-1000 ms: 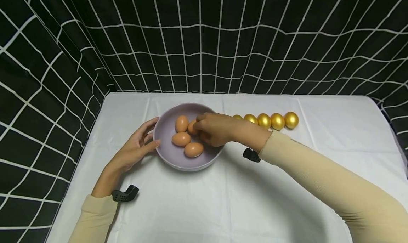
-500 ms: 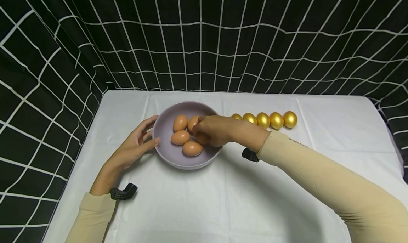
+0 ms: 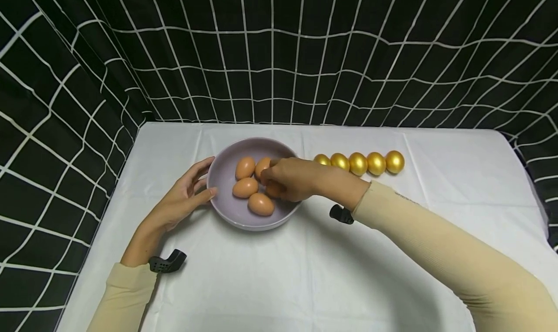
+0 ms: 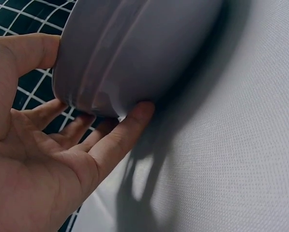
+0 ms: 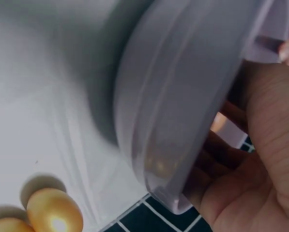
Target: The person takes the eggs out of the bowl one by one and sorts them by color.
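A mauve bowl (image 3: 224,208) with several brown eggs (image 3: 261,204) in it sits on the white-covered table. At its left side my left hand (image 3: 180,201) holds it, thumb at the rim and fingers against the outer wall; the left wrist view has these fingers low on the bowl's side. My right hand (image 3: 294,179) reaches over the right rim into the bowl. Its curled fingers pinch one brown egg (image 3: 274,189), which the hand partly covers. In the right wrist view the bowl wall (image 5: 178,96) hides most of those fingers.
Several shiny gold egg-like balls (image 3: 376,163) stand in a row right of the bowl, just behind the right forearm; one gold ball (image 5: 54,210) shows in the right wrist view. A black curtain with white grid lines (image 3: 279,56) rises along the table's back edge and left side.
The right fingers have settled lower around a brown egg at the bowl's right, and the eggs beside it have shifted slightly. The left hand keeps its place on the bowl.
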Demonstrator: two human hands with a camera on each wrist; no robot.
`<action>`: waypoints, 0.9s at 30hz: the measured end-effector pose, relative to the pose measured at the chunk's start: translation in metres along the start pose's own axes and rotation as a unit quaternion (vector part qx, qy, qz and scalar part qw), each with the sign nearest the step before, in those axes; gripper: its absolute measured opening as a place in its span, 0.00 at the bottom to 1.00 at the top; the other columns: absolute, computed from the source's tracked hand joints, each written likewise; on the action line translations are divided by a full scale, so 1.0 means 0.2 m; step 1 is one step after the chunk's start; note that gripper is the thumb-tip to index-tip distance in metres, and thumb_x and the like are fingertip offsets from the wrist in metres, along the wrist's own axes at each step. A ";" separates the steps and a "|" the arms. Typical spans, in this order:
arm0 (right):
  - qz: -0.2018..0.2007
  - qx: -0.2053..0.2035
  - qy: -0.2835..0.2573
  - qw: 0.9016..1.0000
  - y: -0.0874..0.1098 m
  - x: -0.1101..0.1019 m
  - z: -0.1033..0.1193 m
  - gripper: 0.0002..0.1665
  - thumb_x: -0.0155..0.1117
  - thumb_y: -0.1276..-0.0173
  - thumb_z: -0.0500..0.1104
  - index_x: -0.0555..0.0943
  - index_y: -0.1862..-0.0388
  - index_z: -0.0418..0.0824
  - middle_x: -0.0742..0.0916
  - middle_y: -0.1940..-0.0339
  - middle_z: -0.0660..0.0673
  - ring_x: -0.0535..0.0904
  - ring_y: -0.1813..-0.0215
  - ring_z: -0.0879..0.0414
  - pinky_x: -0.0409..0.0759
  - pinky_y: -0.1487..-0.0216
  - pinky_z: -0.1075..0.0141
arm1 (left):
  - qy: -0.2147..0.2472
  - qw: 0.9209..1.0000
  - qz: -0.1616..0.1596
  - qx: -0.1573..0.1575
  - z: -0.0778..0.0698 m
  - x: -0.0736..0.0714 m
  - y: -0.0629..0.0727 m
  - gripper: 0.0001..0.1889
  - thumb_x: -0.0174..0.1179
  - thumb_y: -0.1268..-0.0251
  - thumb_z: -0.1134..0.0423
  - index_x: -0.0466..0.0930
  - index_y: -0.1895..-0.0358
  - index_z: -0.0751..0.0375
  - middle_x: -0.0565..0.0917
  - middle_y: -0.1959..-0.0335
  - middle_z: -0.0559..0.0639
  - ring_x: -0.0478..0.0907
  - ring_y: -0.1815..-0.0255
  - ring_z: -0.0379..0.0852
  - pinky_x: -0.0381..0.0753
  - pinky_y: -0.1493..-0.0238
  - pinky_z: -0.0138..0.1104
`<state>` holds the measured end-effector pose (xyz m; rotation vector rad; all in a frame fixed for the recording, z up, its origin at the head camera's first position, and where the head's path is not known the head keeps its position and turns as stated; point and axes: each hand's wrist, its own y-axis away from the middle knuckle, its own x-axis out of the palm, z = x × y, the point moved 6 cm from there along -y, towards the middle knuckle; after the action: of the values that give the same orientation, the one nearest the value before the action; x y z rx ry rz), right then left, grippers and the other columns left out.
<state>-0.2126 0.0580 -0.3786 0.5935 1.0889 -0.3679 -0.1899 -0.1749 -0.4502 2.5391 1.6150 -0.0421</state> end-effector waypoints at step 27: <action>-0.175 0.008 -0.130 0.976 0.25 -0.11 -0.03 0.25 0.70 0.36 0.36 0.83 0.39 0.46 0.85 0.45 0.48 0.80 0.50 0.53 0.81 0.46 0.58 | 0.008 1.000 0.002 0.001 0.01 0.00 0.00 0.41 0.60 0.24 0.70 0.50 0.14 0.54 0.57 0.15 0.60 0.61 0.17 0.65 0.84 0.41 0.27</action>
<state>-0.1984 0.1006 -0.3473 0.3520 0.9353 -0.7415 -0.1900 -0.1750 -0.4531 2.5503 1.6177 -0.0237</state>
